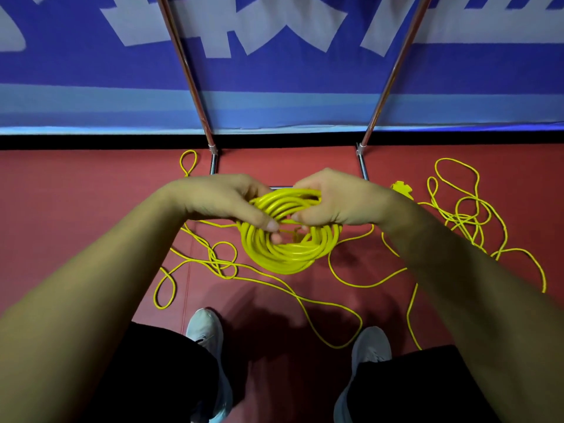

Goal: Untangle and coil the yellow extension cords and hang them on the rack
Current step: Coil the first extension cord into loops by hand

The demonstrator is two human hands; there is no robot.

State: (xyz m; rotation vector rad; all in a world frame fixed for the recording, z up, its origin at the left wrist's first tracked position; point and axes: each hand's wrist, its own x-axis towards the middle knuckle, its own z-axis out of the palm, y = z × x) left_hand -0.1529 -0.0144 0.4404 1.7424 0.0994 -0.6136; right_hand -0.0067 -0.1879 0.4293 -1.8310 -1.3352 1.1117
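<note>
While the yellow coil (pixel 287 257) is gripped at its 12 o'clock rim by left hand (pixel 222 203) and right hand (pixel 335 203), fingers curled round the loops, the loose cord (pixel 467 215) yet to be wound in is sprawled mostly at 3 o'clock, nearer the right, tbh.

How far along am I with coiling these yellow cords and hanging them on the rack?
Partway. Done: several loops are wound into a coil. In hand: your left hand and right hand both grip that coil near its top. Left: loose cord lies tangled on the red floor on both sides, and the visible part of the rack holds no cord.
</note>
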